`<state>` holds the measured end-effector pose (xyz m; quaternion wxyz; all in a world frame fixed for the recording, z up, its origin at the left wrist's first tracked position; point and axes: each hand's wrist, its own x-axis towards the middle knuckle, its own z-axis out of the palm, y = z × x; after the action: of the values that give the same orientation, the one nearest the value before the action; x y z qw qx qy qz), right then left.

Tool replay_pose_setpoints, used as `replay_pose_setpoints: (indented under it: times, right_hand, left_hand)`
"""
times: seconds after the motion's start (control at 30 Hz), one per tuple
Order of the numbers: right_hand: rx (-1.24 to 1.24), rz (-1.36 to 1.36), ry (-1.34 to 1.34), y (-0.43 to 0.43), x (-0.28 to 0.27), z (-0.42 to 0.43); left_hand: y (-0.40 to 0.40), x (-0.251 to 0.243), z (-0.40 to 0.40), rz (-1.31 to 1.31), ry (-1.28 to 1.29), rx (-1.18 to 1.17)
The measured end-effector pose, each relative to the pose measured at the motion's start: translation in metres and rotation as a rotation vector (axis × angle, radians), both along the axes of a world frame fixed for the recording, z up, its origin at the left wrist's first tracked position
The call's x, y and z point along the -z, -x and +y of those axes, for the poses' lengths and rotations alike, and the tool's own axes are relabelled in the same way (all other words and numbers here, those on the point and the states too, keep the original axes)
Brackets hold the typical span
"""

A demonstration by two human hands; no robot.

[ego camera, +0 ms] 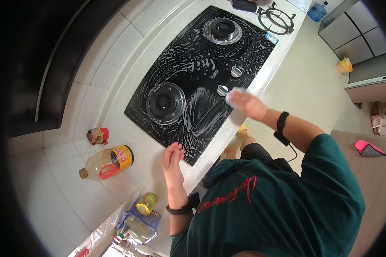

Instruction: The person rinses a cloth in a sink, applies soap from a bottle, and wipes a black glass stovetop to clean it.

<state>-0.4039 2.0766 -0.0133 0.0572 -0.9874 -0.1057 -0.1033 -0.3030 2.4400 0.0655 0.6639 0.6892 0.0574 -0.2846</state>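
Observation:
A black glass gas cooktop (pixel 193 77) lies before me, streaked with white foam. My right hand (pixel 249 104) presses a white cloth or sponge (pixel 233 98), blurred, at the cooktop's front edge beside a silver control knob (pixel 222 90). A second silver knob (pixel 236 72) sits farther along. My left hand (pixel 173 160) hovers by the near left corner of the glass, fingers loosely bent, with nothing visible in it. The left burner (pixel 164 102) and the right burner (pixel 223 29) have no pan supports on them. Foam forms curved swirls between the left burner and my right hand.
A black pan support (pixel 276 21) rests on the white counter (pixel 148 151) past the cooktop. Left of the cooktop are a large oil bottle (pixel 107 162), a small can (pixel 96 136), a yellow-lidded jar (pixel 146 204) and a blue basket (pixel 154 221). A black range hood (pixel 51 64) overhangs the left.

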Motion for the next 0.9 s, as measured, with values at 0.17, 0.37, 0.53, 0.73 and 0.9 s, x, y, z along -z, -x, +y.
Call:
replay_pose_setpoints:
  times: [0.17, 0.37, 0.53, 0.73, 0.9]
  right_hand:
    - [0.287, -0.087, -0.142, -0.006, 0.016, -0.040]
    - [0.137, -0.011, -0.055, 0.002, 0.022, -0.012]
    - [0.439, 0.032, -0.003, -0.007, 0.029, -0.066]
    - [0.200, -0.088, -0.013, -0.003, 0.004, 0.000]
    - [0.317, -0.140, -0.026, -0.006, 0.008, -0.043]
  left_hand:
    - [-0.001, -0.003, -0.007, -0.017, 0.031, 0.030]
    - [-0.001, -0.005, -0.002, 0.000, 0.004, -0.029]
    - [-0.002, -0.004, -0.008, -0.007, 0.039, 0.039]
    - [-0.003, 0.001, -0.006, 0.007, 0.031, 0.006]
    - [-0.003, 0.000, -0.010, 0.004, 0.055, 0.048]
